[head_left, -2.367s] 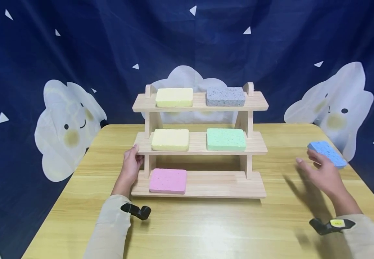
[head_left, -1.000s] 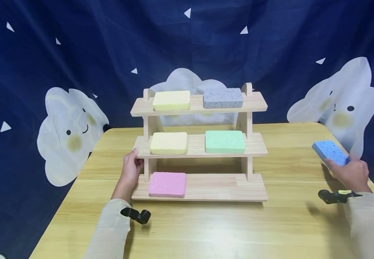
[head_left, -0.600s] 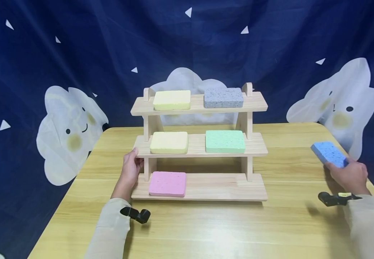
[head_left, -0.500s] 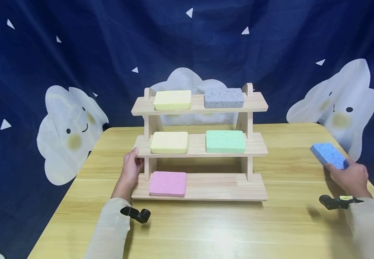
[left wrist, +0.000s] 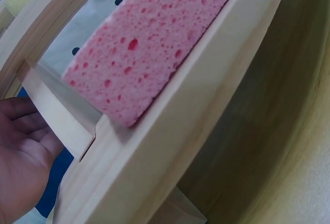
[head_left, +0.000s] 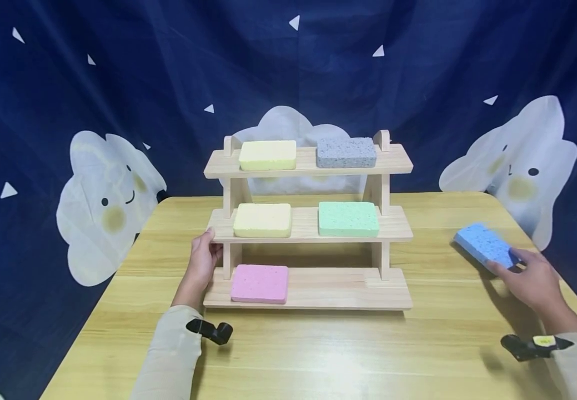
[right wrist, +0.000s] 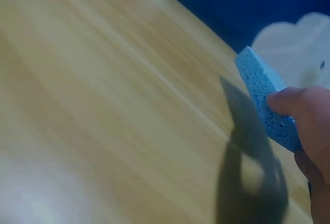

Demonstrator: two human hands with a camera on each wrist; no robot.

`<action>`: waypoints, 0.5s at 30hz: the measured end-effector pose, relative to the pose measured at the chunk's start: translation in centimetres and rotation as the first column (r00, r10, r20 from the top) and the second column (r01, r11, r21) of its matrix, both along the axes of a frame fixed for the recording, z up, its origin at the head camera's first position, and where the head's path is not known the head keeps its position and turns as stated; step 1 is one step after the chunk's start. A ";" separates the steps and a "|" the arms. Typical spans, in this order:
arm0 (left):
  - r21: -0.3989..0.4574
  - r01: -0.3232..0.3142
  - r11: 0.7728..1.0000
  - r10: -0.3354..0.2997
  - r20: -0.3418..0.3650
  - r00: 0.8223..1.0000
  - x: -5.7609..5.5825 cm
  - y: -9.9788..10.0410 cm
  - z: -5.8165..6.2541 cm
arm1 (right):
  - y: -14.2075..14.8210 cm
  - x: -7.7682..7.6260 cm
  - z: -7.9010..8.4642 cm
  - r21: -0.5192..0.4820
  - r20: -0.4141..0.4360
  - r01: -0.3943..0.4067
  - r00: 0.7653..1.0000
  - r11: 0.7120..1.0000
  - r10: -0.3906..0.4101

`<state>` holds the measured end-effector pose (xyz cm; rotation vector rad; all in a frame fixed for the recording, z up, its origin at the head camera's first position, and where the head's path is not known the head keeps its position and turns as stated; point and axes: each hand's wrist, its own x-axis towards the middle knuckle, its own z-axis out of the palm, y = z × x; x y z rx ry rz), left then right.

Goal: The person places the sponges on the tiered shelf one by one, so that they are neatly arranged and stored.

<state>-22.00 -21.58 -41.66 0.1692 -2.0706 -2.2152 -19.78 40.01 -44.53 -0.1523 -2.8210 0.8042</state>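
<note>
My right hand (head_left: 533, 278) pinches a blue sponge (head_left: 483, 244) between thumb and fingers, over the right side of the table. In the right wrist view the sponge (right wrist: 263, 100) is tilted above its shadow, the thumb on its near edge. My left hand (head_left: 202, 258) grips the left end of the middle tier of a three-tier wooden shelf (head_left: 338, 289), thumb on top. In the left wrist view that hand (left wrist: 23, 157) is beside the upright, near a pink sponge (left wrist: 154, 43) on the bottom tier.
On the top tier lie a yellow sponge (head_left: 268, 155) and a grey sponge (head_left: 346, 153). The middle tier carries a pale yellow sponge (head_left: 262, 220) and a green sponge (head_left: 348, 219). Behind the wooden table (head_left: 288, 355) hangs a dark blue curtain (head_left: 178, 66) with clouds.
My right hand reached the blue sponge at the table's right edge, took hold of it and has carried it left toward the shelf. My left hand has stayed on the shelf.
</note>
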 end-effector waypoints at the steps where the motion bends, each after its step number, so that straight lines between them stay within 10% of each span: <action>1: 0.003 0.000 1.000 0.000 0.000 1.000 0.0 0.0 0.0 | -0.4 0.2 0.1 0.004 -0.026 -0.023 0.999 1.000 0.023; 15: 0.003 0.012 1.000 -0.012 -0.013 1.000 0.0 0.0 0.1 | -5.1 4.0 2.3 -0.104 -0.166 -0.207 0.968 0.973 0.188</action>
